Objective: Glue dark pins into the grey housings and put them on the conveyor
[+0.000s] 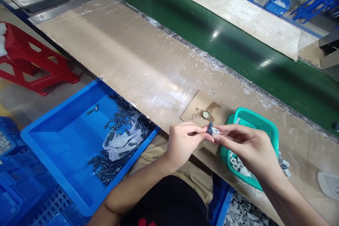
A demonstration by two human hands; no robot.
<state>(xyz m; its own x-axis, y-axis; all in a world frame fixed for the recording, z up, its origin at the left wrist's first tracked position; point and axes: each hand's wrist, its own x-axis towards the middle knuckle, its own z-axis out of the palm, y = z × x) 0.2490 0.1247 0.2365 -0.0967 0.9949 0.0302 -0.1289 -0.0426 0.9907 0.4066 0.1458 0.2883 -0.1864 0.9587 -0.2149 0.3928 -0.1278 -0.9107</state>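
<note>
Over the front of the workbench, my left hand (182,144) pinches a small dark grey plastic part (210,128) between thumb and fingers. Against it sits a light grey plastic piece (216,131), gripped by the fingertips of my right hand (250,146). The two pieces touch; fingers hide how they fit together. Just behind my hands, a small round cap-like dish (206,114) lies on a wet-stained cardboard square (192,105). Partly under my right hand stands a green basket (275,132) with light grey pieces in it.
To the left, a blue tray (60,134) holds many dark parts (106,169) and a white plastic bag (119,144). More grey pieces (242,212) fill a bin below the bench. A green conveyor belt (225,39) runs behind; a red stool (34,60) stands left.
</note>
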